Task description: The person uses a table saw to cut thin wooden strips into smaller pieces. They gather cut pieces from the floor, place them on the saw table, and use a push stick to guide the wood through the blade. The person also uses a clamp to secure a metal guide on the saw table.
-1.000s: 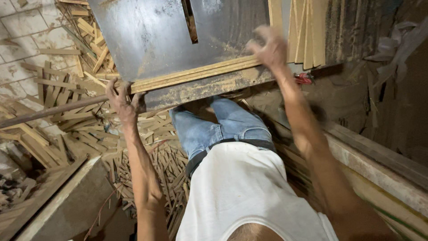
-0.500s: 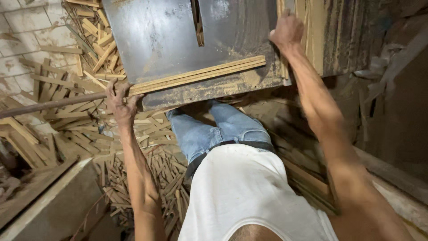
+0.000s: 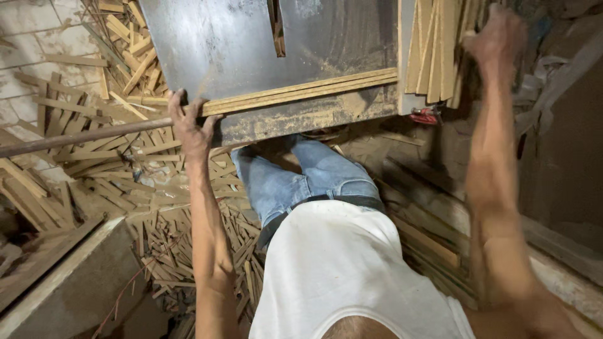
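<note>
A: Where are the wooden strips [image 3: 301,93] being handled?

B: A thin bundle of them lies flat along the near edge of the grey metal saw table [image 3: 213,44], running from the table's left corner across towards its right side.

A: And the left hand [image 3: 190,125]?

B: It is at the table's near left corner, fingers closed round the left end of the strips and the table edge.

A: The right hand [image 3: 496,41]?

B: Raised beyond the table's right edge, against a stack of upright wooden slats [image 3: 433,50] standing there. It is blurred, so I cannot tell whether it grips them or only touches them.

A: What else sits on the table?

B: A narrow slot [image 3: 275,28] runs through its middle, far from the person, and sawdust coats its front face.

A: Around the table?

B: A rusty metal rod [image 3: 81,137] juts out leftward from the corner by the left hand. Offcuts [image 3: 125,176] litter the floor below and left of the table. A small red object [image 3: 426,115] sits just under the right corner.
</note>
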Motion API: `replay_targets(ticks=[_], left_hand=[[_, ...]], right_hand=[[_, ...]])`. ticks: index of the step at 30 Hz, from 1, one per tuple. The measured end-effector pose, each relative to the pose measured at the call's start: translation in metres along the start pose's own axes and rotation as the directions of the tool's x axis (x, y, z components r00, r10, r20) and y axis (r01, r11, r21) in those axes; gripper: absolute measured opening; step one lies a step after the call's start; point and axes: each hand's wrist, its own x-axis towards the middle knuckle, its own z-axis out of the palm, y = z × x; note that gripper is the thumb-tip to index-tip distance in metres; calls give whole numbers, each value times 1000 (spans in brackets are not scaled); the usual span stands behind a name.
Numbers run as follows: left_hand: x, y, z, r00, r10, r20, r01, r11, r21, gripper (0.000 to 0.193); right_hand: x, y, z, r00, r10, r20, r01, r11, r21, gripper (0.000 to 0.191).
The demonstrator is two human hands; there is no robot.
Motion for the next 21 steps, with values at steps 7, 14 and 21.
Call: replay_targets(ticks=[7,14,21], left_hand=[[1,8,8,999,-19,46,20,1000,-20,49],[33,11,-12,986,54,161,-81,983,167,44],[62,33,16,934,232,270,-302,919,255,51]], right_hand=[[-39,-178,15,900,-272,341,27,815,579,57],[-7,-207,44,836,-450,314,143,732,666,30],[8,-203,49,861,-487,148,307,728,613,63]])
